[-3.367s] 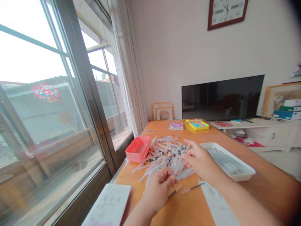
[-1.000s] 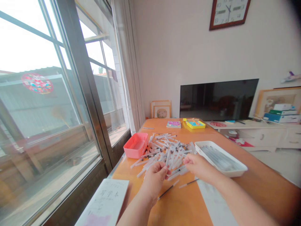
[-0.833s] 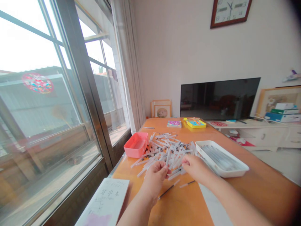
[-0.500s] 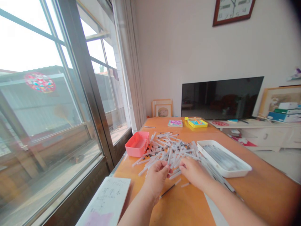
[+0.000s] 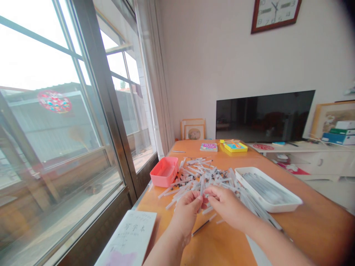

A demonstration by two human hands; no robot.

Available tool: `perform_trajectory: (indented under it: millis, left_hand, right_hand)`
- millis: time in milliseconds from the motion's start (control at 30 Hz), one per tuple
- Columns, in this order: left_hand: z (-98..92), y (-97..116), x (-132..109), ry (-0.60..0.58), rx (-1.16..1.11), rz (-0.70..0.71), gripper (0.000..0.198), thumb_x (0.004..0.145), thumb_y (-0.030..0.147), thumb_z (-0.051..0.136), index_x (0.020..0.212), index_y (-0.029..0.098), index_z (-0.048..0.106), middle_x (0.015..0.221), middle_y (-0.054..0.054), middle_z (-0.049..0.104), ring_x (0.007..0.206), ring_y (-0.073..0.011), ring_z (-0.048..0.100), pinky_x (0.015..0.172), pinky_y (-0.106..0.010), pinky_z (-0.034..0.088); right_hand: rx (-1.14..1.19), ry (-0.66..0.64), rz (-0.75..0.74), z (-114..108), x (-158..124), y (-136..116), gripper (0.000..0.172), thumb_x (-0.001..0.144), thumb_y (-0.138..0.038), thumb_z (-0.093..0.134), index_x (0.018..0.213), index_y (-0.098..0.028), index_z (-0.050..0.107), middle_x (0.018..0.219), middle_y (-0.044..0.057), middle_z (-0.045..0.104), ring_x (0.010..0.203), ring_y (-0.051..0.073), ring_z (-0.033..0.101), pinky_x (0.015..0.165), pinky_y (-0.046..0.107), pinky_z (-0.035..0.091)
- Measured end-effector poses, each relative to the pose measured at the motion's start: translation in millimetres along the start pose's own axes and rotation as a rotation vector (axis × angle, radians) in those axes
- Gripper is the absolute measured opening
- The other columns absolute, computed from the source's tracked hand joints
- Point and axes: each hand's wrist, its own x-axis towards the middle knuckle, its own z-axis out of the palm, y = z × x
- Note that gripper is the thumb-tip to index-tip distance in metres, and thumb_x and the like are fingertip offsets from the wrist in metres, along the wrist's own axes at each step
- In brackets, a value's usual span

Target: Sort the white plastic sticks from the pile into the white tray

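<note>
My left hand point(image 5: 187, 208) is closed, thumb and fingers pinching a translucent pen barrel point(image 5: 202, 184) that points up and away. My right hand point(image 5: 226, 203) meets it at the fingertips, pinched near the barrel's lower end; whatever sits between those fingers is too small to make out. Just beyond both hands spreads a heap of translucent pen parts point(image 5: 191, 173) with small black pieces among them. A thin pen refill with a dark section point(image 5: 203, 225) lies on the table below my hands. Longer clear pens or tubes point(image 5: 256, 205) lie beside my right forearm.
A pink basket point(image 5: 163, 181) stands left of the heap. On the right, a white tray point(image 5: 285, 207) holds several pens. A notebook point(image 5: 130, 232) lies at the near left. A yellow box point(image 5: 235, 147) and a colourful booklet point(image 5: 208, 147) sit at the table's far end.
My right hand has moved left, bringing its fingertips against those of my left hand. The left still pinches the pen barrel. The camera view has shifted slightly.
</note>
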Motion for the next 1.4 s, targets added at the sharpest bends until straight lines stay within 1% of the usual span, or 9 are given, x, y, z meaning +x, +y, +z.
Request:
perform_trajectory:
  millis: [133,267,367,433,533,667,767,1033,1400]
  left_hand:
    - [-0.6,0.5,-0.7,-0.001,-0.023,0.0,0.025,0.078,0.039,0.073,0.082,0.016,0.065,0.074,-0.003,0.065,0.069,-0.0143,0.053,0.067,-0.027,0.034]
    - [-1.2,3.1,-2.2,-0.013,-0.03,0.009,0.023,0.08,0.038,0.071,0.084,0.016,0.065,0.08,-0.004,0.068,0.071,-0.0143,0.054,0.069,-0.028,0.035]
    - [-1.0,3.0,-2.4,-0.019,-0.015,0.009,0.024,0.08,0.038,0.071,0.086,0.016,0.064,0.082,-0.005,0.069,0.072,-0.0153,0.055,0.072,-0.029,0.036]
    - [-0.5,1.8,-2.0,-0.033,-0.012,0.001,0.027,0.079,0.04,0.072,0.087,0.016,0.063,0.082,-0.005,0.07,0.074,-0.0168,0.057,0.075,-0.03,0.038]
    - [0.9,0.2,-1.8,-0.072,-0.001,0.001,0.03,0.078,0.044,0.074,0.086,0.017,0.063,0.082,-0.005,0.069,0.076,-0.0177,0.057,0.079,-0.032,0.04]
    - [2.5,-0.5,-3.7,-0.107,0.079,0.031,0.026,0.082,0.043,0.07,0.087,0.018,0.064,0.083,-0.005,0.07,0.078,-0.0174,0.055,0.081,-0.031,0.04]
    - [1.7,-3.4,-4.2,-0.124,0.126,0.052,0.022,0.086,0.041,0.065,0.089,0.019,0.063,0.087,-0.005,0.071,0.08,-0.0174,0.056,0.083,-0.031,0.04]
    - [-3.9,-17.3,2.1,-0.156,0.184,0.097,0.019,0.09,0.039,0.061,0.093,0.02,0.063,0.089,-0.003,0.07,0.083,-0.0171,0.058,0.083,-0.031,0.041]
    - [-1.5,-16.2,0.9,-0.142,0.167,0.077,0.022,0.087,0.041,0.065,0.09,0.019,0.062,0.086,-0.004,0.07,0.081,-0.0171,0.058,0.081,-0.031,0.042]
  right_hand:
    - [-0.047,-0.076,-0.043,2.6,-0.1,5.1,0.026,0.087,-0.021,0.045,0.086,-0.021,0.071,0.086,0.002,0.075,0.085,0.019,0.068,0.079,0.028,0.05]
    - [0.046,-0.017,0.153,-2.9,2.2,7.9,0.021,0.085,-0.025,0.051,0.098,-0.02,0.066,0.079,0.001,0.073,0.076,0.018,0.068,0.069,0.027,0.052]
    - [0.275,0.039,0.288,-19.0,4.6,3.3,0.023,0.084,-0.031,0.056,0.102,-0.018,0.063,0.088,0.004,0.074,0.083,0.019,0.071,0.071,0.029,0.054]
    - [0.373,0.099,0.285,-32.7,5.1,-2.4,0.025,0.084,-0.036,0.06,0.101,-0.018,0.063,0.093,0.005,0.073,0.086,0.018,0.07,0.072,0.028,0.054]
    - [0.429,0.197,0.219,-49.8,4.2,-10.8,0.028,0.083,-0.039,0.066,0.101,-0.019,0.065,0.084,0.002,0.069,0.075,0.015,0.065,0.066,0.024,0.051]
    - [0.525,0.205,0.223,-60.0,2.5,-16.7,0.029,0.079,-0.038,0.071,0.099,-0.016,0.066,0.088,0.006,0.071,0.078,0.017,0.067,0.069,0.028,0.055]
    - [0.494,0.173,0.23,-62.7,1.7,-18.8,0.03,0.08,-0.038,0.07,0.1,-0.016,0.067,0.092,0.008,0.073,0.084,0.02,0.069,0.074,0.03,0.057]
    - [0.36,0.153,0.191,-63.6,0.5,-24.2,0.029,0.078,-0.035,0.07,0.1,-0.017,0.072,0.09,0.005,0.074,0.081,0.018,0.069,0.074,0.03,0.057]
    - [0.306,0.15,0.185,-62.2,0.8,-25.9,0.03,0.075,-0.036,0.072,0.098,-0.017,0.074,0.088,0.006,0.076,0.08,0.02,0.072,0.072,0.031,0.058]
